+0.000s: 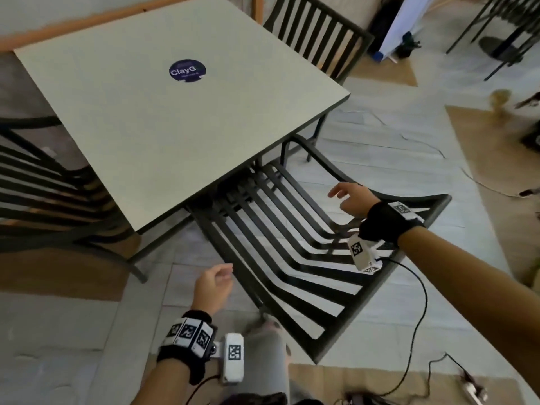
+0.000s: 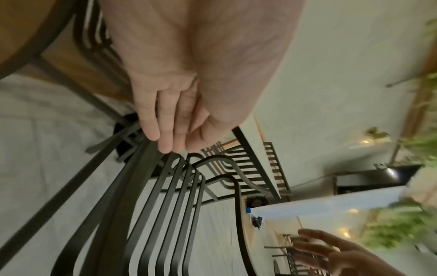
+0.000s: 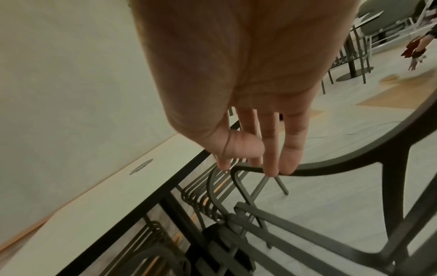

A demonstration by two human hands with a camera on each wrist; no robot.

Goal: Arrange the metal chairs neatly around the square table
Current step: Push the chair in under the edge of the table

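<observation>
Metal chair [image 1: 295,241] sits skewed at tabletop [image 1: 175,118]; left hand [image 1: 214,287] and right hand [image 1: 349,197] hover relaxed, gripping nothing: grasp both armrests, square, push straight.

Chair in front of me [image 1: 295,247]: dark metal, flat slats and bent tube arms, matt painted finish, no shine. Desk [image 1: 163,118] beside it: smooth pale top, matt, dark metal edge and legs; a glossy round sticker [image 1: 187,71] on it, dark with white print. Floor [image 1: 380,135] under the chair: pale stone-look tiles, smooth, with wood-look brown panels. My wrist bands [image 1: 385,220]: black cloth, soft, matt; white hard-plastic camera blocks [image 1: 362,252] with printed paper-like markers.
</observation>
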